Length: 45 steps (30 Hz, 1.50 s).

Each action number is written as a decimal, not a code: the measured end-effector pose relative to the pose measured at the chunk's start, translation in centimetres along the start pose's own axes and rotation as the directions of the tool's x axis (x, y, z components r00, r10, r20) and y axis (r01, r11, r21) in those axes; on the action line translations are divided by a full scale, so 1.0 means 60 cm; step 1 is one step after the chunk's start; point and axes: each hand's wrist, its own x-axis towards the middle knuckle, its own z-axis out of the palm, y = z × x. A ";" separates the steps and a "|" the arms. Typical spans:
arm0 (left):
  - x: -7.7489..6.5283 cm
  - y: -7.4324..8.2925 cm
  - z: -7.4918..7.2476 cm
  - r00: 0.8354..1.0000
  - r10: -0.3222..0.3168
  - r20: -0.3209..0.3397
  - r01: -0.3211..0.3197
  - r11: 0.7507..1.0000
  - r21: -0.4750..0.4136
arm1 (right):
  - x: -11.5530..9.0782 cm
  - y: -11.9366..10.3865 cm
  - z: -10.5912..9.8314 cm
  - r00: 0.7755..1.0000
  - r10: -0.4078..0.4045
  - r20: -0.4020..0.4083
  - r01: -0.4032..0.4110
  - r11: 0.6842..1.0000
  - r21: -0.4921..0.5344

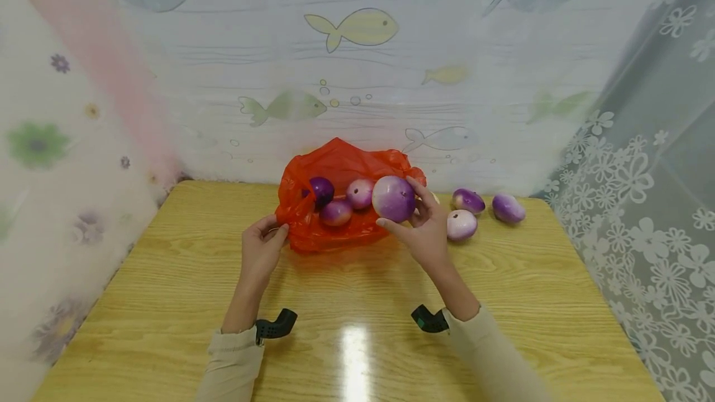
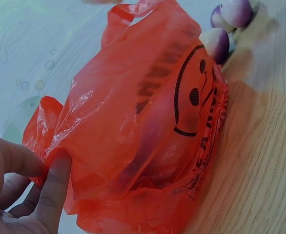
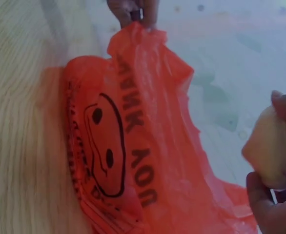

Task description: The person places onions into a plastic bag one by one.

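- The left hand (image 1: 262,245) pinches the left edge of the red bag (image 1: 337,160), which sits on the wooden surface (image 1: 329,309).
- The right hand (image 1: 429,234) grips a purple-and-white vegetable (image 1: 393,199) at the bag's right side.
- Three similar vegetables (image 1: 336,212) lie inside the bag.
- Others, the loose vegetables (image 1: 462,225), rest right of it, beyond the right hand.

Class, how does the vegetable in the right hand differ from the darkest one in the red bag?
The held vegetable is part pale, part purple; the dark vegetable looks deep purple. The right hand grips the held vegetable, while the dark vegetable lies in the red bag. Both are rounded.
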 end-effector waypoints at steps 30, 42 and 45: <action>0.001 -0.003 0.000 1.000 -0.013 0.009 0.013 1.000 0.027 | 0.073 0.069 0.112 0.844 0.374 0.384 -0.145 0.849 -0.508; -0.001 0.002 0.001 1.000 -0.011 -0.005 0.011 1.000 0.010 | 0.080 0.087 0.161 0.760 0.437 0.481 -0.094 0.806 -0.584; -0.001 0.002 0.000 1.000 -0.012 0.000 0.012 1.000 0.023 | 0.079 0.094 0.172 0.772 0.426 0.472 -0.068 0.793 -0.606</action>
